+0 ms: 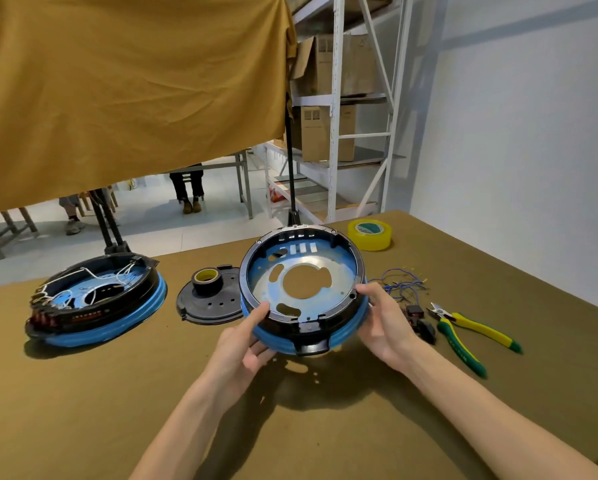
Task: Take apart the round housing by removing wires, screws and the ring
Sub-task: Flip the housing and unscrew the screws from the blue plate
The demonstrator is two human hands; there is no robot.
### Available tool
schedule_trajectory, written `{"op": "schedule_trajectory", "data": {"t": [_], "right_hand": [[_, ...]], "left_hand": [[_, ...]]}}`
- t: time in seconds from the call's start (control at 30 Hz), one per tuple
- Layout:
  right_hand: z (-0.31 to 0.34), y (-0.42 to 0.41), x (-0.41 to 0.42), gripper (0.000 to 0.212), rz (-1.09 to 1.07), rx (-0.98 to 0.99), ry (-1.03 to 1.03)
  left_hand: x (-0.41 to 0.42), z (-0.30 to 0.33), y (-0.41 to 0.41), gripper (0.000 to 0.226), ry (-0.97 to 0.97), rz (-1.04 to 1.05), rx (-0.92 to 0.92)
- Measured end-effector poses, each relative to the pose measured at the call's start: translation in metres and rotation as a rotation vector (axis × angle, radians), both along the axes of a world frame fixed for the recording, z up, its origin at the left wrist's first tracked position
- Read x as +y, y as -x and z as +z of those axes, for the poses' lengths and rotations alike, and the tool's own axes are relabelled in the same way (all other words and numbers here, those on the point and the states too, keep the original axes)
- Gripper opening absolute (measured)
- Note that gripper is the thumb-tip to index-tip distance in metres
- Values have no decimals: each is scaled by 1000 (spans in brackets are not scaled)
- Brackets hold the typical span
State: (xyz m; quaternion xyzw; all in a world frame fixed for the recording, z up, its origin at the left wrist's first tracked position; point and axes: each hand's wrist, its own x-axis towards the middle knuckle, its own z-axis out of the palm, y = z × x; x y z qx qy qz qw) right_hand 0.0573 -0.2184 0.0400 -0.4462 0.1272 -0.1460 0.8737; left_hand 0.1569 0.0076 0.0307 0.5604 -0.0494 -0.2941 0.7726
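I hold a round black-and-blue housing (302,323) tilted up off the table, its open side facing me. A metal plate with a large centre hole (328,296) shows inside, with no wires in it. My left hand (247,344) grips the lower left rim, thumb on the black ring (243,271). My right hand (382,318) grips the right rim, thumb over the edge. A bundle of blue wires (403,282) with small black and red parts lies on the table to the right.
A second housing (96,303) with wires inside lies at the left. A black round cover (211,301) carrying a dark tape roll sits between them. Yellow tape roll (369,234) at the back, yellow-green pliers (463,332) on the right. The table is covered in olive cloth.
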Motion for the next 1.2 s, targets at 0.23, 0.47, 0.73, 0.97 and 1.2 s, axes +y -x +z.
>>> {"op": "schedule_trajectory", "data": {"t": [0.23, 0.47, 0.73, 0.97, 1.2], "right_hand": [[10, -12, -3, 70, -119, 281, 706], [-24, 16, -18, 55, -208, 909, 2025], [-19, 27, -23, 25, -325, 928, 2019], [8, 33, -20, 11, -720, 156, 1051], [11, 30, -14, 8, -611, 58, 1033]], "left_hand": [[12, -8, -4, 35, 20, 128, 10], [20, 3, -15, 30, -52, 330, -257], [15, 10, 0, 67, -383, 540, -930], [3, -9, 2, 76, -574, 325, -1532], [-2, -39, 5, 76, -743, -4, -1945]]}}
